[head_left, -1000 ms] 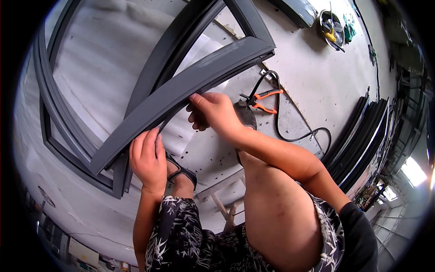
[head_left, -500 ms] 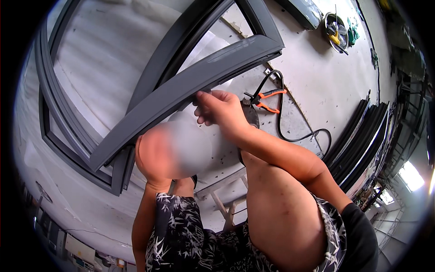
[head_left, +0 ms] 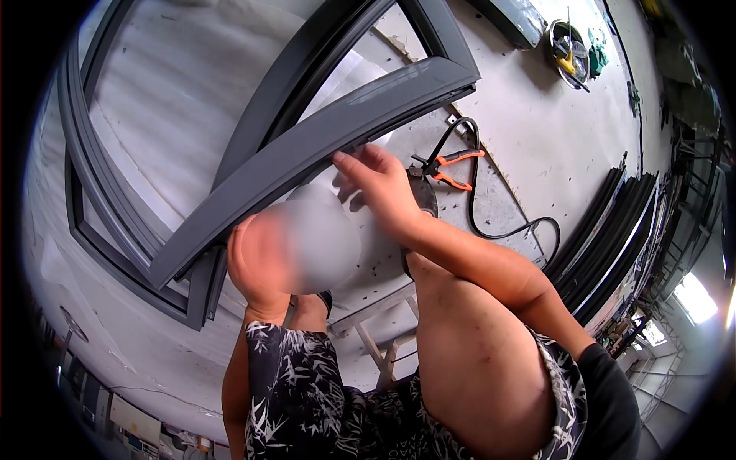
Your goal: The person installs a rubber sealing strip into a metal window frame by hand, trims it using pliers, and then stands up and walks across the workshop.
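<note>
A dark grey metal frame [head_left: 307, 143] crosses the view at a slant, its corner at the upper right. My right hand [head_left: 377, 184] is at the near edge of this bar. Its fingers are apart, and a fingertip touches the edge; I cannot make out anything held there. My left hand [head_left: 257, 264] is lower on the same bar, near its left end. A blurred patch covers its fingers, so what they grip is hidden. Pliers with orange and black handles [head_left: 452, 169] lie right of my right hand, by a black rubber strip [head_left: 473, 203].
Other grey frame pieces [head_left: 103, 180] lie to the left. A round metal bowl [head_left: 568, 57] with tools stands at the upper right, near a grey profile [head_left: 512, 19]. Several long black strips [head_left: 609, 238] are bundled at the right. A metal stand [head_left: 376, 341] is below, between my legs.
The fingers of my right hand have spread and reach a little further up along the bar's underside. My left hand has hardly moved. The frame and pliers stay in place.
</note>
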Demonstrator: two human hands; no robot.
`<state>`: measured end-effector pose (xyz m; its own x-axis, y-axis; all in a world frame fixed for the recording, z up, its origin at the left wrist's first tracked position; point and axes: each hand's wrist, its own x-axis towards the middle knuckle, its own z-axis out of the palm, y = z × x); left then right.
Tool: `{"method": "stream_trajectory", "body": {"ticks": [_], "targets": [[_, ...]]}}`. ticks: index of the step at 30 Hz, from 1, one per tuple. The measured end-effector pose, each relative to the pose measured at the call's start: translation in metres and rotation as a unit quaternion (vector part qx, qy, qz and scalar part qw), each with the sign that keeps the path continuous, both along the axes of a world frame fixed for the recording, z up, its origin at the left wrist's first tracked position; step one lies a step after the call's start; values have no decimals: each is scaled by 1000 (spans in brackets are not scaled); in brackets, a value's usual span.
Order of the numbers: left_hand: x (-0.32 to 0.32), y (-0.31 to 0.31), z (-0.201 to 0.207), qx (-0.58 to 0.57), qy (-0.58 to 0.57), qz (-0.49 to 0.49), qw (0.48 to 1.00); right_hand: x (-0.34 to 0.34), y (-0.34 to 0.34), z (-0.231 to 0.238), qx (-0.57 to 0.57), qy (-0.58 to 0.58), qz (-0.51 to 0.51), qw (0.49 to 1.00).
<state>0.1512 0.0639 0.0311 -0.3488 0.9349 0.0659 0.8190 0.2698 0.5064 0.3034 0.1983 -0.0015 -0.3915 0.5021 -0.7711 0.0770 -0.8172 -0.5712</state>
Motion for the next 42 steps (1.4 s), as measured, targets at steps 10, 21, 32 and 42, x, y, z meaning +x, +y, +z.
{"method": "stream_trajectory", "body": {"ticks": [10,21,32,42], "targets": [[0,1,-3,-26,-38,38,998,-7,-3,-9,11,61,-97,993],[0,-4,-2,-59,-35,53,996,-8,-4,-9,-3,62,-88,994],[0,-1,-2,-80,11,60,995,-5,4,-17,-33,88,-68,993],[6,5,-12,-40,38,40,998,-4,-2,-22,6,66,-47,997]]}}
